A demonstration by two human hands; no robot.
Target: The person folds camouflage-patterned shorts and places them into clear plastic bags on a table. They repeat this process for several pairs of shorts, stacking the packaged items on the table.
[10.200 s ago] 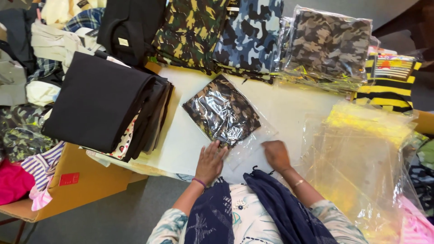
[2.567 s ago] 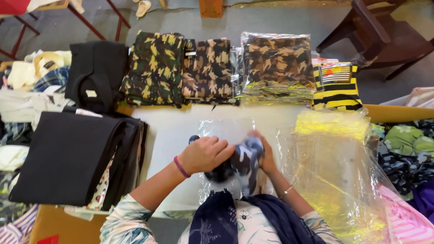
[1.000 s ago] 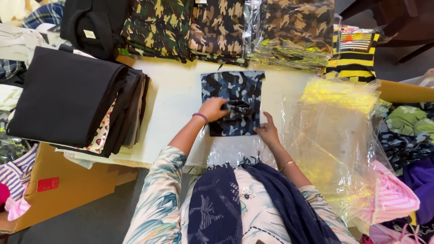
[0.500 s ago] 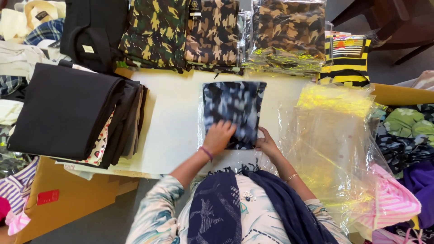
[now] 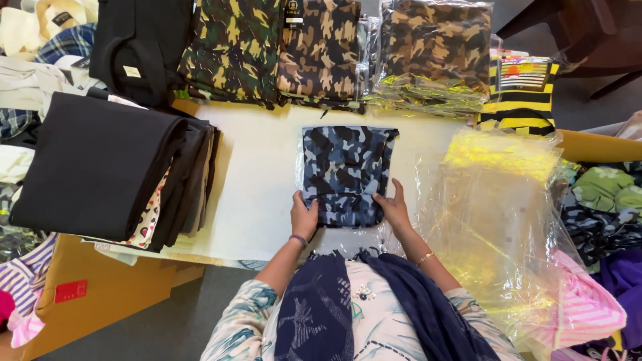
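Pressing flat-fingered on the folded blue camouflage garment in its clear plastic bag (image 5: 346,175) near the tabletop's (image 5: 257,200) front edge, left hand (image 5: 304,215) and right hand (image 5: 394,208) grip nothing; the slick bag could slide.

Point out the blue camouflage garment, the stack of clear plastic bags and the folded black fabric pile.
blue camouflage garment (image 5: 346,167), head view, middle of its front.
clear plastic bags (image 5: 498,214), head view, top sheet.
black fabric pile (image 5: 93,164), head view, top fold.

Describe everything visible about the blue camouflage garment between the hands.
The blue camouflage garment is folded into a neat upright rectangle, patterned in navy, grey-blue and pale patches, and looks like woven cloth. It sits in a clear plastic bag whose open end trails toward the person. It lies flat on the white table. The left hand presses its lower left corner, the right hand its lower right edge.
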